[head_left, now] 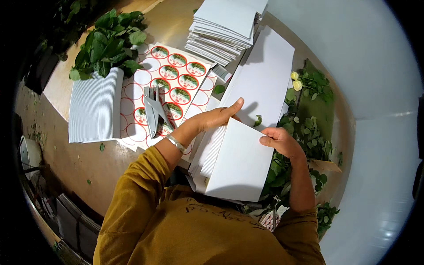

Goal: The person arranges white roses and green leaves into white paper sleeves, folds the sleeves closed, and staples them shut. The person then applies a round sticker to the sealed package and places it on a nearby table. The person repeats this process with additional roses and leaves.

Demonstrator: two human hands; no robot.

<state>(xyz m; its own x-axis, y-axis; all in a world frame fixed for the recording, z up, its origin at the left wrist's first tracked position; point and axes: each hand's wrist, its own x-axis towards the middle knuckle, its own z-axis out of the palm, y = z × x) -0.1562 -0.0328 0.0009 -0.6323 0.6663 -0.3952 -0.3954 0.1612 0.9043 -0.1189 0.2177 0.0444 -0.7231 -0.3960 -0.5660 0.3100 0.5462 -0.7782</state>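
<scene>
In front of my body stands a white cardboard sheet (240,163), tilted, with a ribbed corrugated layer (213,150) showing along its left side. My right hand (282,142) pinches its upper right edge, thumb on the near face. At the sheet's upper left corner is my left hand (221,117), its thumb stretched out and away from the board; the other fingers are mostly hidden behind it. Beyond both hands lies a long smooth white sheet (260,70) with a small green leaf (258,120) on it. What the folded board encloses cannot be seen.
A grey stapler (154,112) rests on sheets of round red-rimmed stickers (179,79). Left of it lies a corrugated white wrap (95,106) with leafy stems (108,44). White boards (223,31) are stacked at the back. Pale yellow roses (297,81) and foliage lie right.
</scene>
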